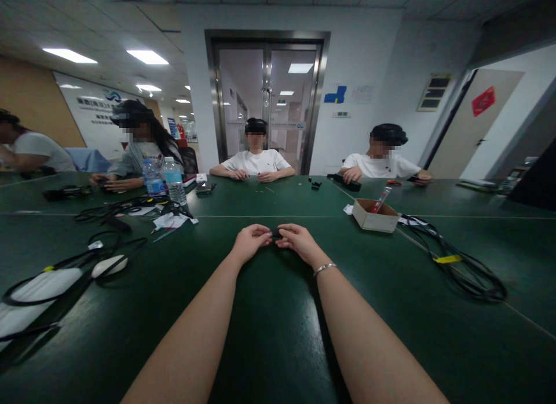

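Both my hands meet over the green table, straight in front of me. Between them is a small black object, too small and too covered by fingers to name its kind. My left hand pinches its left end, where a paler bit shows at the fingertips. On the other end, the thumb and fingers of my right hand are closed. A silver bracelet circles my right wrist.
An open box stands ahead on the right, beside coiled black cables. To the left lie more cables, a white mouse, papers and water bottles. Several people sit around the table, one person directly opposite.
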Motion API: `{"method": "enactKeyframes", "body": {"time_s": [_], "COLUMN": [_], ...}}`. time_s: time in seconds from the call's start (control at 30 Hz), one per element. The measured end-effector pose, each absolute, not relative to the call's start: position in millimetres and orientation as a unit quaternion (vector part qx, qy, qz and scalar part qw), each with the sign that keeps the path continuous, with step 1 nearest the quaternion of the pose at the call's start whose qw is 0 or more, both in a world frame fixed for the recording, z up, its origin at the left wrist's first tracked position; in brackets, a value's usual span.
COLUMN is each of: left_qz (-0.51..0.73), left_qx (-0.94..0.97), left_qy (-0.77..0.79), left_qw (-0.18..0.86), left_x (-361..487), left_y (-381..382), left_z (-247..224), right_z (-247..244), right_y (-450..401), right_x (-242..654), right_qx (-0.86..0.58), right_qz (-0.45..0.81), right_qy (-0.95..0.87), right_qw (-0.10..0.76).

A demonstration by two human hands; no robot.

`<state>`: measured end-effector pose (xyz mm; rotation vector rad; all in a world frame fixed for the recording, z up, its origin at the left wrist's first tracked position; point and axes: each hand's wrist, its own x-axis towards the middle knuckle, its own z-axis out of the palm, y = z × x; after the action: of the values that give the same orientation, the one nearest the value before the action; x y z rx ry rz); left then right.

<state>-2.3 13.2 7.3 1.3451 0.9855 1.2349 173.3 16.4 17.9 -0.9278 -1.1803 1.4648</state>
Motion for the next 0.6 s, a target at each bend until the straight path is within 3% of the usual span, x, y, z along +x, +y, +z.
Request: {"method": "enactKeyframes", "body": {"time_s": [0.6], "left_qz": [0.525], "left_qx": [0.544], "left_qy": [0.468], "left_qw": [0.457], "left_x": [-0.3], "left_y": [12.7], "left_z": [11.0], "right_z": [18.6], "right_y": [14.0], "right_x": [176.6], "right_qx": [-0.338], "right_qz": [0.632], "right_qy": [-0.483], "right_qw": [0.502]}}
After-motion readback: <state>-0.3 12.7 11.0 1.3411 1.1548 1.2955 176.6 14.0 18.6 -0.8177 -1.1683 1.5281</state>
